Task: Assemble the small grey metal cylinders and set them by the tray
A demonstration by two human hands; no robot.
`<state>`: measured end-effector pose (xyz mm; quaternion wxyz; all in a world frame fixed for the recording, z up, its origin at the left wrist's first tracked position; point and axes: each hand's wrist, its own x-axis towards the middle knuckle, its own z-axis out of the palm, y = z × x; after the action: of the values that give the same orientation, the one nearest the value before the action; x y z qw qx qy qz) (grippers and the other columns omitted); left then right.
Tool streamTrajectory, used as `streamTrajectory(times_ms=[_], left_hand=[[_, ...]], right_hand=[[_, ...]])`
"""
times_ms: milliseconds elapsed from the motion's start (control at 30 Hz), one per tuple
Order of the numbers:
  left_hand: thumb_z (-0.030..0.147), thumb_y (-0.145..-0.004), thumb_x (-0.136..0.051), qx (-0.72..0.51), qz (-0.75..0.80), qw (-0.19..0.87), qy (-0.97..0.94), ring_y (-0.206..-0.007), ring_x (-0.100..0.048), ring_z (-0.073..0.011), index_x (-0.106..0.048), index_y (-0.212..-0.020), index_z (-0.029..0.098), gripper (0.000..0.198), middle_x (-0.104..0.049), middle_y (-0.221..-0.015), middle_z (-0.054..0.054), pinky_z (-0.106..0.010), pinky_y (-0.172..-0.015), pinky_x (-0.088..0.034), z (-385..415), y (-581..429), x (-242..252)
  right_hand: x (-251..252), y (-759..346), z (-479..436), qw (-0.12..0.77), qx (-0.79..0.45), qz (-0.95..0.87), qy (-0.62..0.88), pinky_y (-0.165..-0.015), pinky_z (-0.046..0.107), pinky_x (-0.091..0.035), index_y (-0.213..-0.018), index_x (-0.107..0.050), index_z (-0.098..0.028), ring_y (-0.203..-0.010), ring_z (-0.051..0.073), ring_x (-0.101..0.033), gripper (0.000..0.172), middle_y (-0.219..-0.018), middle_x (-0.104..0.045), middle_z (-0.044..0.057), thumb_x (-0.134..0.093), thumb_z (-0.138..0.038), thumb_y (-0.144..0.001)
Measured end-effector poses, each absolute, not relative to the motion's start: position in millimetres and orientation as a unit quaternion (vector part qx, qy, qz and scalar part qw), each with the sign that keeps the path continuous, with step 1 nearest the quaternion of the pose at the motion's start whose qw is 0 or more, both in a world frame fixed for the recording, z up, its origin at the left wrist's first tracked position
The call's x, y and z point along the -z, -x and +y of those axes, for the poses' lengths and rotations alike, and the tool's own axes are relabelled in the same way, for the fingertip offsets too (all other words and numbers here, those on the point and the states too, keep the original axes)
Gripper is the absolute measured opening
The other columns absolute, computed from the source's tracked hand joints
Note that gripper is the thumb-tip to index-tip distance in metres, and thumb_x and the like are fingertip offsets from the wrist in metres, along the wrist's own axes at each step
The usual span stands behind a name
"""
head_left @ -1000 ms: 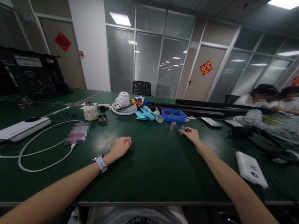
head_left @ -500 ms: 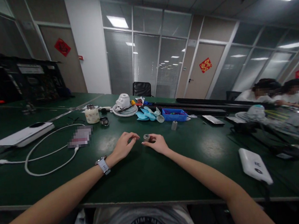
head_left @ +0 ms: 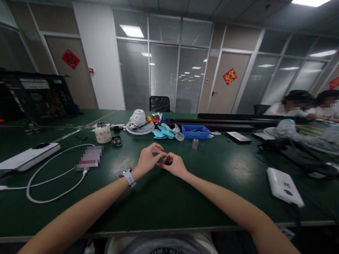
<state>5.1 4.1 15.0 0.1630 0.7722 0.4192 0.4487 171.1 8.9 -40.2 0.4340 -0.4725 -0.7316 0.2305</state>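
Above the green table, my right hand (head_left: 177, 166) is closed around a small metal cylinder (head_left: 164, 159), mostly hidden by the fingers. My left hand (head_left: 149, 158), with a watch on its wrist, bends its thumb and fingertips onto the cylinder's upper end. Exactly where the left fingertips touch is too small to tell. A similar small grey metal cylinder (head_left: 195, 143) stands upright on the table, beyond my right hand. Farther back are light blue fan blades (head_left: 164, 131) and a white fan head with its round grille (head_left: 140, 127).
A blue tray (head_left: 195, 132) of small parts sits behind the standing cylinder. On the left are a patterned jar (head_left: 103, 134), a phone (head_left: 90, 157) on a white cable, and a white box (head_left: 25, 157). A white power bank (head_left: 285, 187) lies right. Two people sit far right.
My left hand has moved right and come together with my right hand at the metal cylinder. The cylinder is now more covered by fingers. The camera view has shifted slightly.
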Motion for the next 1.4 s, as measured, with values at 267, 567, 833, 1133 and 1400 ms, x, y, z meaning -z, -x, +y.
streamTrajectory(times_ms=[267,567,833,1133,1400], left_hand=[[0.045,-0.074,-0.067,-0.408,0.468,0.225,-0.751,-0.085,-0.07,-0.0223,-0.058,-0.099,0.02,0.036,-0.076,-0.086,-0.004,-0.034,-0.078,-0.05,6,40,10],[0.046,-0.07,-0.069,-0.351,0.439,0.318,-0.764,-0.091,-0.069,-0.0225,-0.057,-0.1,0.02,0.041,-0.076,-0.088,-0.004,-0.035,-0.084,-0.049,16,40,34],[0.056,-0.072,-0.063,-0.353,0.462,0.305,-0.754,-0.084,-0.068,-0.0223,-0.063,-0.1,0.02,0.045,-0.075,-0.087,-0.005,-0.032,-0.074,-0.048,14,40,33],[0.045,-0.082,-0.04,-0.365,0.534,0.291,-0.705,-0.083,-0.064,-0.0247,-0.065,-0.064,0.017,0.042,-0.073,-0.088,-0.007,-0.031,-0.072,-0.044,12,37,21],[0.038,-0.077,-0.039,-0.351,0.561,0.287,-0.692,-0.087,-0.062,-0.0256,-0.072,-0.088,0.014,0.043,-0.07,-0.093,-0.009,-0.031,-0.072,-0.044,8,38,17]], right_hand=[[39,-172,5,0.454,-0.268,-0.722,0.448,-0.069,0.03,-0.052,-0.086,-0.062,-0.019,-0.077,0.018,-0.066,0.04,-0.085,-0.07,0.003,-0.076,-0.048,-0.064],[22,-184,16,0.504,-0.604,-0.458,0.415,-0.065,0.023,-0.055,-0.084,-0.065,-0.01,-0.07,0.013,-0.064,0.026,-0.08,-0.068,0.006,-0.073,-0.033,-0.075],[15,-193,23,0.495,-0.69,-0.334,0.409,-0.051,0.017,-0.052,-0.096,-0.063,-0.013,-0.061,0.009,-0.061,0.021,-0.076,-0.067,0.004,-0.064,-0.031,-0.085],[21,-194,13,0.453,-0.666,-0.48,0.349,-0.093,0.028,-0.047,-0.099,-0.07,-0.018,-0.089,0.014,-0.065,0.045,-0.091,-0.071,0.001,-0.083,-0.015,-0.055],[25,-230,14,0.564,-0.342,-0.577,0.482,-0.083,0.034,-0.048,-0.106,-0.071,-0.016,-0.088,0.021,-0.064,0.055,-0.097,-0.071,0.007,-0.078,-0.044,-0.06]])
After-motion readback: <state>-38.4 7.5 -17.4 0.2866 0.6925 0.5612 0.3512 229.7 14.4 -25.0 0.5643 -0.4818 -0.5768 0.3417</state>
